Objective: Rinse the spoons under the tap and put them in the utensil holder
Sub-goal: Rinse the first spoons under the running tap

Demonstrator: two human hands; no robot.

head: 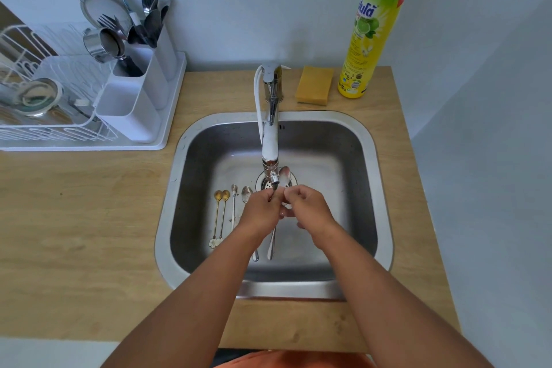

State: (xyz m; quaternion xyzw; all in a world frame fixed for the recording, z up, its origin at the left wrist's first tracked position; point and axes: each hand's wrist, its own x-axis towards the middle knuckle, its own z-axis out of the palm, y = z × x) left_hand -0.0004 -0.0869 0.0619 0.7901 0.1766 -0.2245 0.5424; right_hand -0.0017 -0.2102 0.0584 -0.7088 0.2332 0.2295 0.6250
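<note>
Both hands meet under the spout of the chrome tap [270, 140], over the sink [367, 188]. My left hand [261, 210] and my right hand [309, 206] curl their fingers round one silver spoon [285, 175]. Its bowl sticks out beyond the fingers over the drain, and its handle hangs toward me below the hands. On the sink floor to the left lie two gold spoons [221, 196], a slim silver spoon [234, 189] and a wider silver spoon [247, 193]. The white utensil holder [128, 110] stands on the dish rack at the left, with forks and spoons in its back compartments.
A white wire dish rack [44, 128] with a glass lid, a metal cup and a strainer fills the counter's left side. A yellow sponge [315, 85] and a tall dish-soap bottle [370, 30] stand behind the sink on the right. The wooden counter [89, 218] surrounds the sink.
</note>
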